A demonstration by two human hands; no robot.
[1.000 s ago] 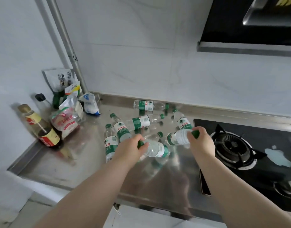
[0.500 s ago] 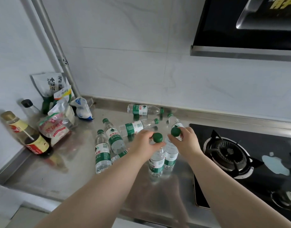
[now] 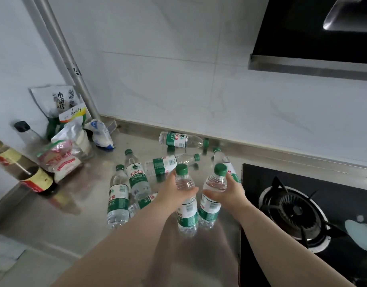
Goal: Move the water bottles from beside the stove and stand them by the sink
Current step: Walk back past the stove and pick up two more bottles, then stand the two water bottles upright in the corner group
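Observation:
My left hand (image 3: 171,190) grips the upper body of an upright clear water bottle (image 3: 187,214) with a green cap and green label. Beside it my right hand (image 3: 230,192) grips a second upright bottle (image 3: 210,210) of the same kind. Both bottles are held side by side just above the steel counter (image 3: 74,210), left of the stove (image 3: 302,208). Several more bottles lie on the counter behind and to the left, among them one by the wall (image 3: 181,139), one in the middle (image 3: 168,163) and two at the left (image 3: 118,195). No sink is in view.
Sauce bottles (image 3: 29,172) and food packets (image 3: 62,156) crowd the counter's left corner under a slanting grey pipe (image 3: 74,79). A black gas hob with a burner (image 3: 292,212) lies to the right, a range hood (image 3: 315,38) above it. A white tiled wall runs along the back.
Both hands have lifted their bottles from lying to upright and shifted their hold from the caps down to the bottles' shoulders. The two bottles now stand closer to me.

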